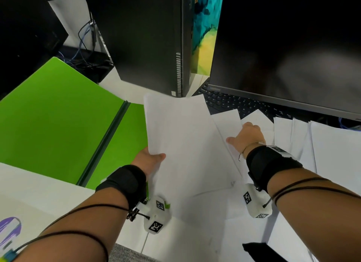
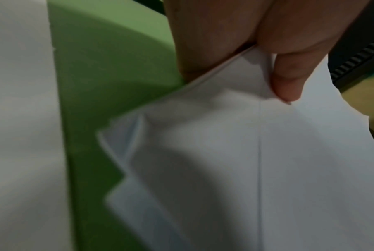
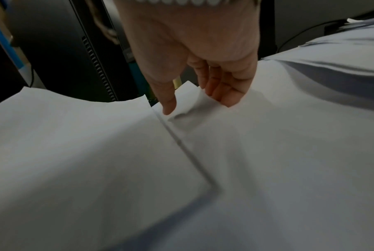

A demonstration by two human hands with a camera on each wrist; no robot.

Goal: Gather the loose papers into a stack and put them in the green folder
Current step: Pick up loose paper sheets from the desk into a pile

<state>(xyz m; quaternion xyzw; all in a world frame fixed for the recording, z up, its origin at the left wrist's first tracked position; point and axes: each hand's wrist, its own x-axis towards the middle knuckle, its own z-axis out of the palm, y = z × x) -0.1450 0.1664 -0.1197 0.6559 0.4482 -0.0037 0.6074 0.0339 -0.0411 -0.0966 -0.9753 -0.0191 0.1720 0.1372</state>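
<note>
The green folder lies open on the desk at the left, its dark spine running diagonally. My left hand grips a stack of white papers by its left edge, thumb on top; the stack overlaps the folder's right flap. The left wrist view shows the stack clamped between the thumb and fingers of that hand. Further right, my right hand reaches onto the loose sheets. In the right wrist view this hand pinches a raised sheet corner between thumb and fingers.
A black computer tower stands behind the papers and a dark monitor at the back right. A black keyboard lies partly under the sheets. Cables hang at the back left. The desk's front edge is near my forearms.
</note>
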